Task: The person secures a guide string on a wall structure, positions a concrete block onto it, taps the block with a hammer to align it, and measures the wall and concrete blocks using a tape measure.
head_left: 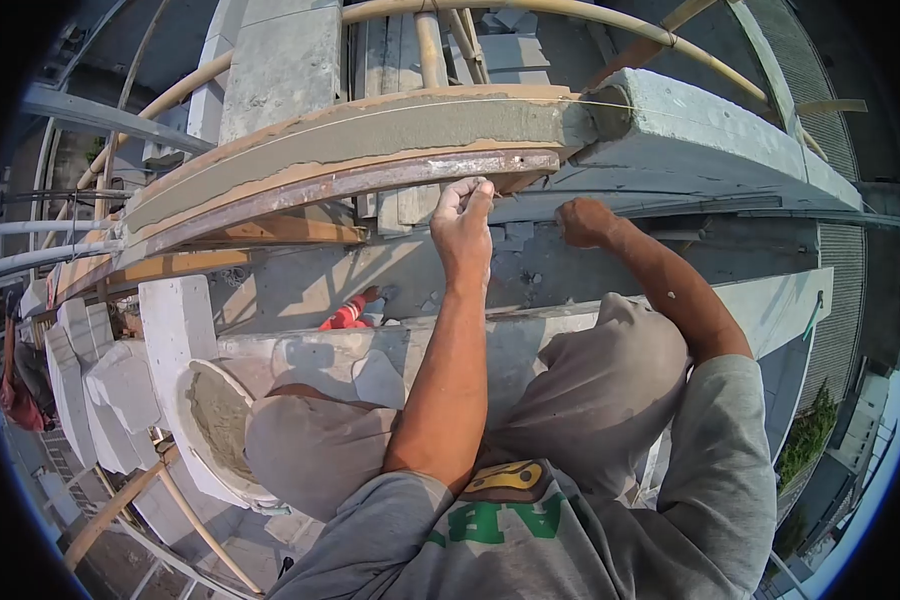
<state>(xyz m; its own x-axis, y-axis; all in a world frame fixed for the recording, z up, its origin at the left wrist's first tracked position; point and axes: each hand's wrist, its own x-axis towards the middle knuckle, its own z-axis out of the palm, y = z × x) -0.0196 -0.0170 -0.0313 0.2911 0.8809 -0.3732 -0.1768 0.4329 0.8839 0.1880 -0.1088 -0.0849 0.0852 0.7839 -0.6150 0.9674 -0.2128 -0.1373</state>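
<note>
My left hand (462,222) is raised under the right end of a rusty, mortar-stained metal bar (410,168). Its fingers are pinched together close to the bar's lower edge; what is between them is too small to make out. A short stretch to the right, my right hand (585,222) is closed in a fist below a pale concrete block wall (720,125), and its inside is hidden. Above the bar, grey mortar (370,135) fills a strip edged with wooden boards (460,92). A thin string (320,120) stretches along that mortar.
At lower left stands a bucket of wet mortar (220,420), beside white blocks (175,320). Bamboo poles (570,8) cross the top. A ledge (370,345) runs before my knees, with a drop beyond. A person in red (347,314) shows partly below; another person (20,390) is far left.
</note>
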